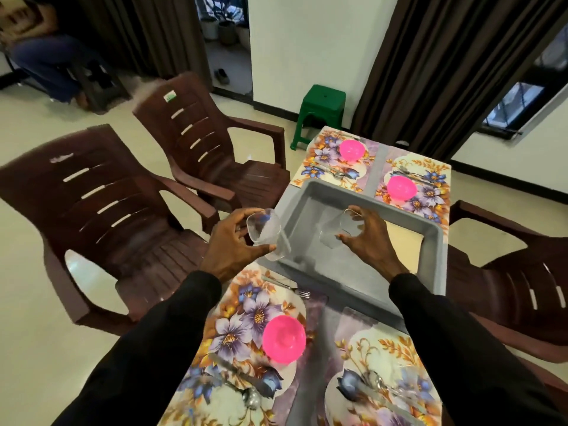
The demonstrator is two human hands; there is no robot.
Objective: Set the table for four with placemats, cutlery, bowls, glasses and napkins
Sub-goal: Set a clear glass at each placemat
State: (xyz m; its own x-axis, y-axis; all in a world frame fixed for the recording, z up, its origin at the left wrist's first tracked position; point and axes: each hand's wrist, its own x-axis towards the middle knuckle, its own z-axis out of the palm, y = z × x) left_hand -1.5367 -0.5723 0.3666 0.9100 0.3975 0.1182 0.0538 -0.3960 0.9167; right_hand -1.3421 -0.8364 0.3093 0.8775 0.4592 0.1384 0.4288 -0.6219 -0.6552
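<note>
- The left hand (236, 241) grips the left clear drinking glass (265, 232), with the thumb on its near side and the fingers curled round its far side.
- This glass is tilted and sits at the near left corner of the grey rectangular plastic tray (353, 272). Whether it touches the rim cannot be told.
- The right hand (367, 238) reaches into the tray from the right, fingers and thumb curled round the right clear drinking glass (336, 230).
- That glass leans over inside the tray. Whether it rests on the tray floor is unclear.
- The tray lies in the middle of the table, between four flower-printed rectangular mats: the near left placemat (239, 330), near right placemat (390, 342), far left placemat (322, 155) and far right placemat (430, 192).
- Bright pink round plastic bowls stand on the near left (284, 339), far left (352, 150) and far right (401, 187) mats.
- A metal fork (287, 286) lies at the far end of the near left mat and a metal spoon (252, 398) at its near end.
- Brown plastic armchairs (101, 195) stand to the left.
</note>
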